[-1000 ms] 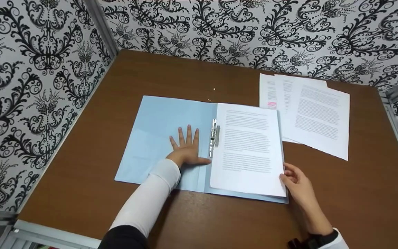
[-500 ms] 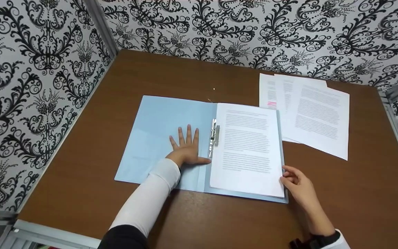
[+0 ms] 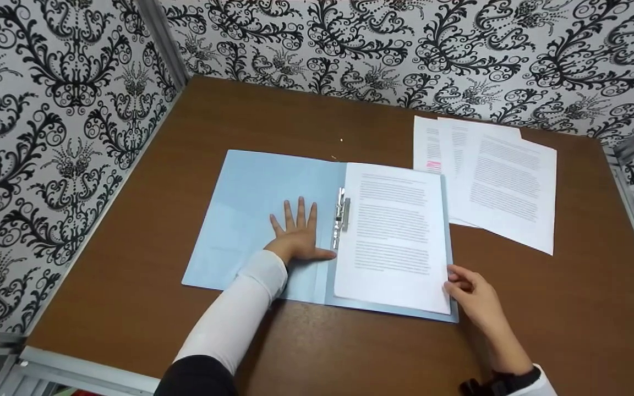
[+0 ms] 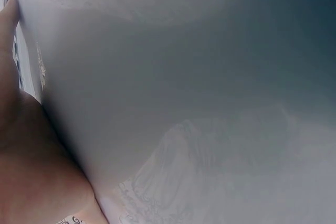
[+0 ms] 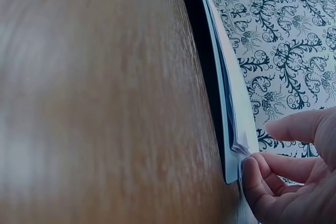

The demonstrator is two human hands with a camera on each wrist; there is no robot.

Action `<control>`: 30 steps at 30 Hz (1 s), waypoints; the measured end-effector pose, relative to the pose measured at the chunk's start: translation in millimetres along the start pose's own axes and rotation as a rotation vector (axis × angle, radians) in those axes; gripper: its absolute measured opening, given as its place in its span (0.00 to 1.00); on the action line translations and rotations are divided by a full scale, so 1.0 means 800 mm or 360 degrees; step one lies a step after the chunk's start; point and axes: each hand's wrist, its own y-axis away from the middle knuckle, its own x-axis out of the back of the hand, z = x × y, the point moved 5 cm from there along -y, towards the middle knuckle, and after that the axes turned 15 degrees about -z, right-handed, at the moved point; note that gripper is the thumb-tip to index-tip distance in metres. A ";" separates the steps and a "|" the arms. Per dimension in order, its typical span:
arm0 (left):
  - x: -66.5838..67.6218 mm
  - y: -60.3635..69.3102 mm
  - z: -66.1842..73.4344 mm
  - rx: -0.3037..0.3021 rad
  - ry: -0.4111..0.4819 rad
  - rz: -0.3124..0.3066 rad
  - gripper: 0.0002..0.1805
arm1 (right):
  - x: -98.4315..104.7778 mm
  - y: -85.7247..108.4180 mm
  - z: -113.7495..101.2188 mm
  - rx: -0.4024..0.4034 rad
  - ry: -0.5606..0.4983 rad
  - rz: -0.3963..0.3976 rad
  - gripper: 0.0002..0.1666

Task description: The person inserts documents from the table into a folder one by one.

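A light blue folder (image 3: 259,187) lies spread on the table, with a metal clip mechanism (image 3: 341,217) along its spine. On its right side sits a stack of printed sheets (image 3: 391,231). My left hand (image 3: 298,242) rests flat on the left cover, fingers spread, thumb reaching toward the spine. At the lower right edge of the stack is my right hand (image 3: 474,291). In the right wrist view, its bent fingers (image 5: 254,174) touch the sheets' edge, while the thumb (image 5: 294,125) stands apart from them. The left wrist view shows mostly the cover (image 4: 157,87).
Several loose printed sheets (image 3: 509,187) overlap at the back right, partly beside the folder. The brown table (image 3: 306,352) meets patterned walls (image 3: 361,49) at the back and left. A few small white specks lie behind the folder.
The lower right corner of the stacked sheets has shifted slightly left, further inside the folder's edge. My right hand has moved a little with it. The left hand stays in place.
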 end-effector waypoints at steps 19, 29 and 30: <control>0.000 0.001 0.002 -0.0034 0.0051 -0.0012 0.67 | 0.057 -0.010 -0.005 0.0048 0.0067 0.0072 0.31; -0.004 -0.007 -0.003 0.0009 0.0074 -0.0017 0.69 | 0.143 -0.054 0.013 0.0012 0.0133 0.0269 0.34; -0.004 -0.007 -0.002 0.0011 0.0071 -0.0016 0.69 | 0.151 -0.059 0.016 -0.0014 0.0147 0.0282 0.34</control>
